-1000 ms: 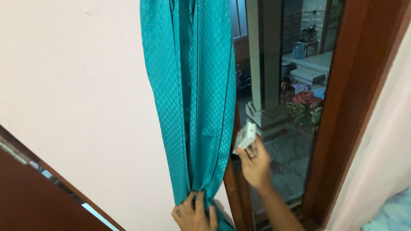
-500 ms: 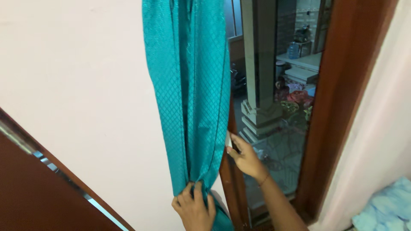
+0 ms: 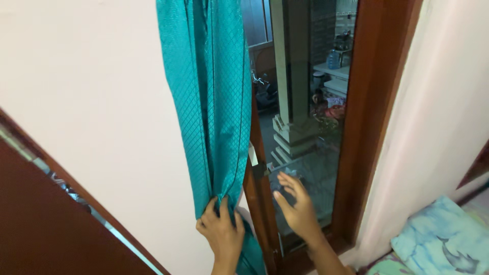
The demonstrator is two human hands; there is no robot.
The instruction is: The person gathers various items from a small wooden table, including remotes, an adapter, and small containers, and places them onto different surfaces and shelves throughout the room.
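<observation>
— Left hand (image 3: 220, 235) was clamped around the gathered teal curtain (image 3: 209, 102), fingers curled into the bunch low down, against the pale wall (image 3: 91, 102). That grip read the same as a second earlier.

— And the other one?

— My right hand (image 3: 298, 209) was spread and bare, fingers splayed just before the window glass (image 3: 305, 127); whether the tips touched the pane I couldn't tell. A second earlier it had pinched a small white block, and half a second earlier it was pressed at the curtain's edge by the wooden frame post (image 3: 257, 203).

— Where did the block go?

— A pale piece with a small dark fitting (image 3: 259, 169) below it sat on that post, just beside the curtain's edge, where the hand had been. I judged that was the same block, though it showed too small to be sure.

— Meaning what?

— Probably that the piece was fixed to the post while the bunched curtain was held beside it. A blue patterned cushion (image 3: 438, 239) lay at lower right, well apart.
</observation>
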